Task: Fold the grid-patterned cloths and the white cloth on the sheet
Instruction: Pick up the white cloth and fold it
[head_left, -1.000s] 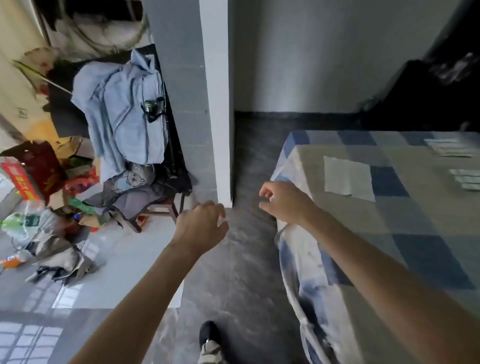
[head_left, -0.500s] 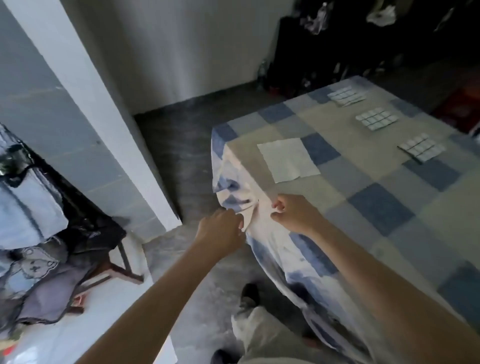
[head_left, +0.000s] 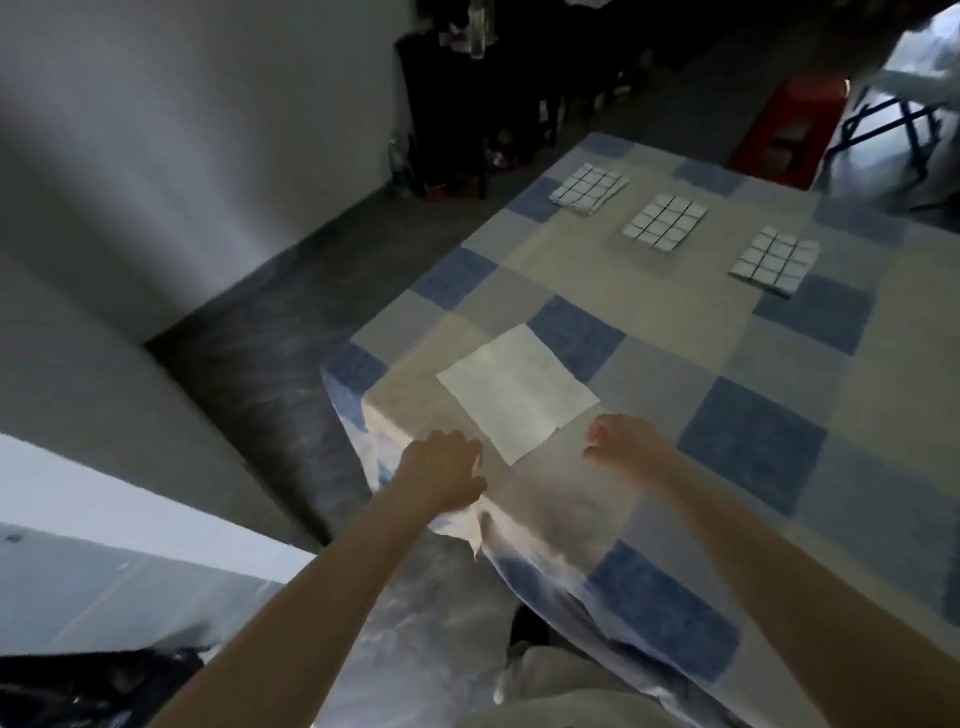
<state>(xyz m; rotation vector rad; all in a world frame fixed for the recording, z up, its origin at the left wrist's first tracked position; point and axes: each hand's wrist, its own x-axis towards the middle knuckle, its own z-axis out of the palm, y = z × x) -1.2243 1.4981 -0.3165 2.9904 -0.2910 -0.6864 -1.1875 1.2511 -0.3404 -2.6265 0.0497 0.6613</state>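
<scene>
I am standing at a big bed or table covered with a checked sheet (head_left: 649, 332). The sheet is showing blue, grey and tan squares, and its edge is hanging down at the corner near me, where it is looking bunched and shiny.

The white cloth (head_left: 517, 392) is lying flat and open on the sheet, close to the near corner, turned like a diamond. A faint crease is running across it.

Three grid-patterned cloths are lying in a row at the far side of the sheet, well apart from the white one. The left grid cloth (head_left: 589, 188), the middle grid cloth (head_left: 665, 222) and the right grid cloth (head_left: 775, 260) are all looking small and square, with dark lines on white.

My left hand (head_left: 441, 470) is hovering over the sheet's near edge, just beside the white cloth's near corner. Its fingers are curling down loosely, and I cannot tell if they are touching the sheet or pinching it.

My right hand (head_left: 621, 441) is hanging over the sheet, just beside the white cloth's right corner. Its fingers are curling in, and it is holding nothing.

A red stool (head_left: 789, 130) is standing on the floor past the far end.
</scene>
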